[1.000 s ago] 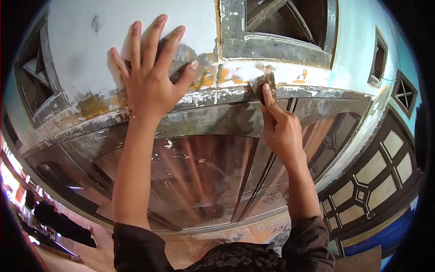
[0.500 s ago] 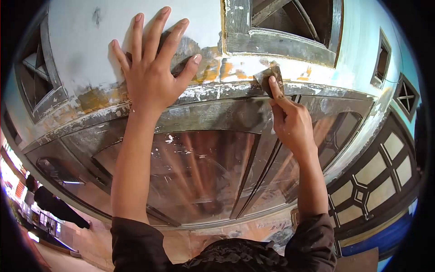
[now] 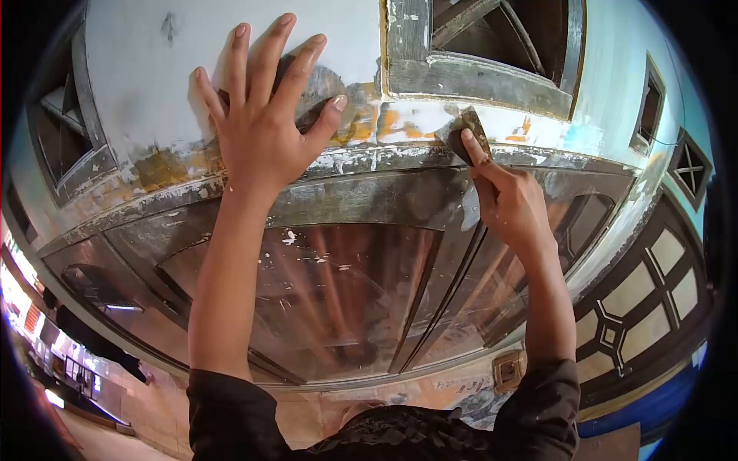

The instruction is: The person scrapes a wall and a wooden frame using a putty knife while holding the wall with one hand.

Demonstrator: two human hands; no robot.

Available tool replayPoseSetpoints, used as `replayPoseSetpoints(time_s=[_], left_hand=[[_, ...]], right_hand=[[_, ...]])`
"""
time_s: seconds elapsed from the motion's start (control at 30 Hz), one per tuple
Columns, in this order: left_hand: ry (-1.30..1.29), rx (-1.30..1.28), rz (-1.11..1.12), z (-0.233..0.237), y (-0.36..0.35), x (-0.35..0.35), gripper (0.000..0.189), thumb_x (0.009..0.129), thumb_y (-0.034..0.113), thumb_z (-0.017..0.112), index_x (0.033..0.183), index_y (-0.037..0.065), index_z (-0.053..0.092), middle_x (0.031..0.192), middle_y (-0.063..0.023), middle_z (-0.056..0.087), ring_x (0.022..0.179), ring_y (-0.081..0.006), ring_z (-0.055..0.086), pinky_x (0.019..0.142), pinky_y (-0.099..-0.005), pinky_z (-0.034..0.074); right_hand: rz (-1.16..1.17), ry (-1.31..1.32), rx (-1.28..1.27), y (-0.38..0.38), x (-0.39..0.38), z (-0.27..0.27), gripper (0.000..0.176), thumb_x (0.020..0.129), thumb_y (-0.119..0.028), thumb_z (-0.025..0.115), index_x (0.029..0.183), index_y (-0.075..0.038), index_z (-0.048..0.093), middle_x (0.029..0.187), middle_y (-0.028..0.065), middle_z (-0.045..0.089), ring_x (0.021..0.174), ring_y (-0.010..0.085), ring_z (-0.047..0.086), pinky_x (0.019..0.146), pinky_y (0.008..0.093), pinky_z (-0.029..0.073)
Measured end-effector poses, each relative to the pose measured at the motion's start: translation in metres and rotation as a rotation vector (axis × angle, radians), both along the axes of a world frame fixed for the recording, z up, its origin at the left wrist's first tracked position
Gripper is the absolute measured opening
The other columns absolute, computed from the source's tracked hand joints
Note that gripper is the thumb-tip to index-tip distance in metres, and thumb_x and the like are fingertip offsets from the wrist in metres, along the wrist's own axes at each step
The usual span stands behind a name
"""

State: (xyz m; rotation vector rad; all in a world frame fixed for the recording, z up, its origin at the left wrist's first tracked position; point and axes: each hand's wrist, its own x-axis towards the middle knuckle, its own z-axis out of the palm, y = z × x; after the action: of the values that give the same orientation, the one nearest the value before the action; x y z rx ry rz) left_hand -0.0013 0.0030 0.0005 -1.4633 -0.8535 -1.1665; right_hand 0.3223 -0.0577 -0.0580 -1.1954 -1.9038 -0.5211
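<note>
My left hand (image 3: 265, 127) lies flat against the white wall (image 3: 131, 84) with its fingers spread. To the right, my right hand (image 3: 511, 196) grips a dark, stained scraper (image 3: 467, 138), the index finger stretched along its face. The scraper's edge meets the white-and-orange patched strip (image 3: 415, 119) just above the wooden door frame (image 3: 346, 196). Flaked white paint marks the frame's upper edge. Most of the scraper's lower end is hidden by my fingers.
A wooden vent opening (image 3: 492, 46) with crossed slats sits above the scraper. Glass door panels (image 3: 338, 292) stand below my hands. At right is another dark door with pale panes (image 3: 626, 284). A person in dark clothing (image 3: 96, 338) is at the far left.
My right hand and the scraper have shifted slightly to the right along the strip. My left hand stays planted on the wall.
</note>
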Motion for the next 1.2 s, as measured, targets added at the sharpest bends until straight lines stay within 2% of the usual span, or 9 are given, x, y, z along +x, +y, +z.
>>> replayPoseSetpoints(time_s=[0.23,0.3,0.37,0.43,0.47,0.53,0.67,1.03,1.2], left_hand=[[0.006,0.012,-0.016,0.001,0.000,0.000,0.054,0.096,0.054,0.068,0.146,0.034,0.066,0.168,0.0065,0.046,0.161,-0.0308,0.031,0.122,-0.0747,0.013],[0.003,0.006,-0.009,0.000,0.001,0.001,0.054,0.096,0.054,0.068,0.146,0.034,0.066,0.168,0.0067,0.046,0.160,-0.0307,0.031,0.122,-0.0744,0.013],[0.011,0.017,-0.021,0.000,0.004,-0.001,0.054,0.096,0.055,0.068,0.146,0.034,0.066,0.168,0.0070,0.046,0.160,-0.0303,0.032,0.123,-0.0735,0.013],[0.007,0.010,-0.012,-0.001,0.001,0.000,0.054,0.096,0.055,0.068,0.146,0.034,0.066,0.168,0.0070,0.046,0.160,-0.0302,0.032,0.123,-0.0732,0.013],[0.006,0.009,-0.005,0.000,0.000,-0.001,0.054,0.096,0.055,0.068,0.146,0.034,0.066,0.168,0.0070,0.046,0.160,-0.0301,0.032,0.123,-0.0730,0.013],[0.005,0.014,-0.011,0.000,0.000,-0.002,0.053,0.096,0.055,0.068,0.145,0.034,0.067,0.168,0.0070,0.046,0.160,-0.0300,0.032,0.123,-0.0724,0.013],[0.007,-0.001,-0.028,-0.002,0.001,-0.002,0.053,0.097,0.055,0.068,0.145,0.033,0.067,0.168,0.0069,0.046,0.160,-0.0300,0.032,0.124,-0.0717,0.012],[0.009,0.020,-0.030,0.001,0.001,-0.002,0.054,0.096,0.055,0.069,0.146,0.032,0.067,0.167,0.0054,0.048,0.160,-0.0308,0.032,0.122,-0.0720,0.014],[0.010,0.015,-0.040,-0.001,0.003,-0.002,0.054,0.097,0.056,0.068,0.146,0.033,0.067,0.167,0.0057,0.047,0.160,-0.0306,0.032,0.123,-0.0719,0.013]], right_hand=[[0.022,0.050,0.000,0.002,0.005,-0.005,0.056,0.101,-0.008,0.068,0.153,-0.029,0.061,0.092,0.0150,0.078,0.074,0.0395,0.071,0.070,0.0436,0.056],[-0.044,-0.027,0.002,0.008,0.006,-0.001,0.056,0.101,-0.009,0.068,0.153,-0.029,0.061,0.094,0.0151,0.079,0.075,0.0394,0.072,0.070,0.0428,0.057],[0.033,0.044,0.012,0.003,0.003,-0.002,0.057,0.101,-0.009,0.068,0.154,-0.029,0.059,0.091,0.0170,0.077,0.073,0.0400,0.071,0.068,0.0437,0.055],[0.002,0.088,0.003,-0.004,0.001,-0.009,0.059,0.101,-0.013,0.066,0.156,-0.034,0.057,0.099,0.0067,0.081,0.078,0.0359,0.075,0.068,0.0444,0.058],[0.004,0.085,0.009,-0.005,-0.002,-0.010,0.059,0.101,-0.013,0.066,0.156,-0.034,0.057,0.099,0.0067,0.081,0.078,0.0359,0.075,0.068,0.0444,0.058],[-0.075,0.130,0.014,-0.005,-0.011,-0.012,0.055,0.105,-0.014,0.066,0.156,-0.030,0.057,0.078,0.0202,0.068,0.064,0.0403,0.063,0.063,0.0436,0.050],[-0.037,0.201,0.040,0.002,-0.017,-0.020,0.052,0.107,-0.018,0.065,0.157,-0.031,0.056,0.076,0.0214,0.066,0.063,0.0416,0.061,0.061,0.0431,0.049],[-0.064,0.247,0.056,-0.002,-0.024,-0.026,0.052,0.107,-0.017,0.064,0.157,-0.027,0.056,0.082,0.0259,0.067,0.064,0.0465,0.058,0.059,0.0424,0.049],[-0.064,0.287,0.067,-0.002,-0.029,-0.027,0.050,0.107,-0.017,0.063,0.156,-0.024,0.057,0.073,0.0257,0.063,0.060,0.0466,0.055,0.058,0.0419,0.048]])
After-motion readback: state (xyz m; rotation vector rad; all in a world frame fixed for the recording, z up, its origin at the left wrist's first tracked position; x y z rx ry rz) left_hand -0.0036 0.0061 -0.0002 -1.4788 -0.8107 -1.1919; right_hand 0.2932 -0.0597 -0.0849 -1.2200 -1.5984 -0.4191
